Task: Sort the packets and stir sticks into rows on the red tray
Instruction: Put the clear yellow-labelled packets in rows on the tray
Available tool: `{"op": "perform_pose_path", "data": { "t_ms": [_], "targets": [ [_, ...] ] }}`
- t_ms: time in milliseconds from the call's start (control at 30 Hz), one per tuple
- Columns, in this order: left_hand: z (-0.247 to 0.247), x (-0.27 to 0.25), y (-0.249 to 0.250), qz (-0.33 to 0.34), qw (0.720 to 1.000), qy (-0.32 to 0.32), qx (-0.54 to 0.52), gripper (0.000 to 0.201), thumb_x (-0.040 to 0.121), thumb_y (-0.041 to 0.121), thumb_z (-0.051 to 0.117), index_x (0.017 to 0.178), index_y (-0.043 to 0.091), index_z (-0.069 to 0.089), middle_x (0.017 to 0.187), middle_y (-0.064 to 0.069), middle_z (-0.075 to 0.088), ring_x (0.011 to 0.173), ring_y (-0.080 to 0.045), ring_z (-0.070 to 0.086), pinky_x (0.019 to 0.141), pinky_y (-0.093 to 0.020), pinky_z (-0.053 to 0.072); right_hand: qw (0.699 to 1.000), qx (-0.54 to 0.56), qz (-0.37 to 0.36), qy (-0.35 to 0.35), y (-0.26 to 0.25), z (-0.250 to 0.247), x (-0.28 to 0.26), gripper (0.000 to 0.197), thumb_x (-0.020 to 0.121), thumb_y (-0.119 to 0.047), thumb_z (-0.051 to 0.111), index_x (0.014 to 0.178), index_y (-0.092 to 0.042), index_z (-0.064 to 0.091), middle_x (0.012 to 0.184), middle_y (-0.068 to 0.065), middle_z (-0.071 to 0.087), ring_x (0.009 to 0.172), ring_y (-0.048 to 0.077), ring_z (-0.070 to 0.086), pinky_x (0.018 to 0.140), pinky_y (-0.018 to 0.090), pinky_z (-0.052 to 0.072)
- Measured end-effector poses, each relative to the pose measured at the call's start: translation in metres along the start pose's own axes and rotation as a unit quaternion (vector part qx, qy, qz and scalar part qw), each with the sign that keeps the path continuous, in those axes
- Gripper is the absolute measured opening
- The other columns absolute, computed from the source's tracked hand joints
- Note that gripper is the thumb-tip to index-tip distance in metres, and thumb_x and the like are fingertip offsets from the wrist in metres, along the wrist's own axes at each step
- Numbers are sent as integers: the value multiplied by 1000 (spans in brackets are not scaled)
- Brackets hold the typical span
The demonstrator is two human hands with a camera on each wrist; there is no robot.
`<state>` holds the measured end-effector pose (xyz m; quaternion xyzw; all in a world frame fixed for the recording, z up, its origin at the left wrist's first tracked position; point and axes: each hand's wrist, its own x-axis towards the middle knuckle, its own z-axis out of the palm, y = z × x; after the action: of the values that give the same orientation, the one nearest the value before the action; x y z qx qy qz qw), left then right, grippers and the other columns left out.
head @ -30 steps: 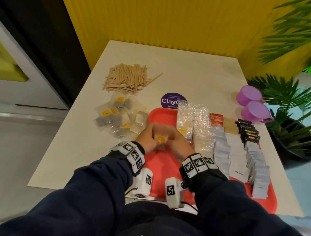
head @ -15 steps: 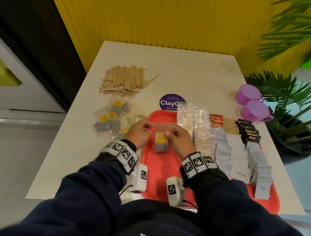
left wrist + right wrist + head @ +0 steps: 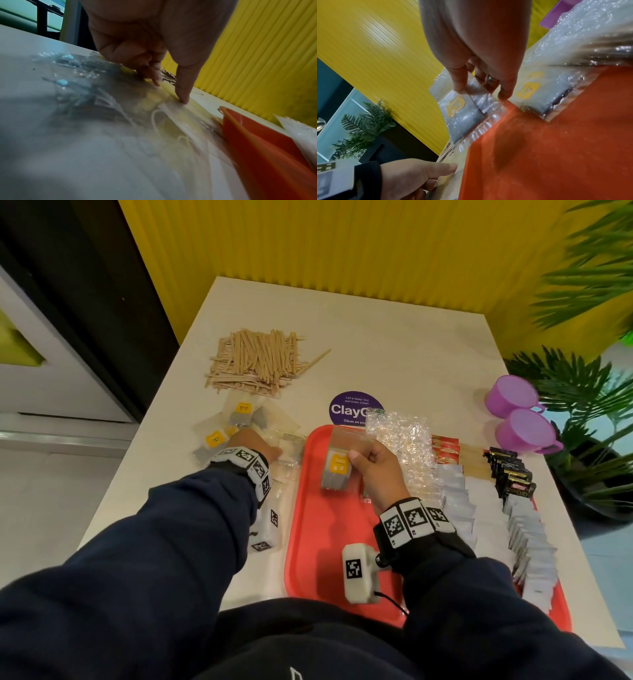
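While the right hand [image 3: 375, 474] pinches a clear packet [image 3: 337, 465] with a yellow label by its upper part, thumb on one face and fingers behind it, the packet hangs upright over the far left part of the red tray [image 3: 318, 542], its lower edge close to or touching the tray floor (the right wrist view hints at a second packet held behind the first, though I cannot tell for sure). Just to its right stand rows of crinkled clear packets [image 3: 404, 446], then white sachets [image 3: 459, 508], red sachets [image 3: 445, 450] and black sachets [image 3: 510, 474] further right on the tray. Off the tray's left edge, the left hand [image 3: 251, 445] lies on the loose pile of clear packets [image 3: 236, 419] on the white table [image 3: 394, 344]; in the left wrist view its fingertips [image 3: 184, 98] press down onto the plastic, fingers extended rather than wrapped round anything. Beyond that pile, the wooden stir sticks [image 3: 257, 361] lie in an unsorted heap on the table, well apart from the tray. Two purple cups [image 3: 517, 412] sit at the table's right edge.
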<state>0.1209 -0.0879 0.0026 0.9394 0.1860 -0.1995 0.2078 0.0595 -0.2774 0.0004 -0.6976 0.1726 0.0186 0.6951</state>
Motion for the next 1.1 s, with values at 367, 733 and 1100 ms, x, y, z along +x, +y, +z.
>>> {"op": "perform_pose_path", "data": {
  "t_ms": [367, 733, 1100],
  "targets": [
    [-24, -16, 10, 94, 951, 7, -295, 33, 84, 15, 55, 51, 16, 57, 87, -2, 58, 110, -22, 55, 84, -28, 40, 1000, -1, -19, 12, -8, -4, 6, 20, 89, 5, 51, 100, -9, 61, 83, -6, 63, 75, 4, 61, 67, 16, 51],
    [-19, -32, 19, 190, 889, -43, -414, 26, 95, 23, 47, 85, 10, 67, 91, 5, 61, 83, -1, 53, 85, -24, 35, 996, 41, 3, -85, -10, -4, 3, 25, 88, 8, 50, 82, -14, 58, 71, -5, 67, 64, 2, 63, 65, 21, 51],
    [-12, -37, 23, 169, 895, -64, -407, 24, 94, 19, 48, 77, 14, 64, 81, 2, 64, 80, -13, 60, 76, -27, 42, 997, 19, -1, -73, -11, -2, 1, 29, 87, 9, 50, 92, -18, 60, 88, 3, 66, 77, 11, 64, 76, 30, 53]
  ]
}}
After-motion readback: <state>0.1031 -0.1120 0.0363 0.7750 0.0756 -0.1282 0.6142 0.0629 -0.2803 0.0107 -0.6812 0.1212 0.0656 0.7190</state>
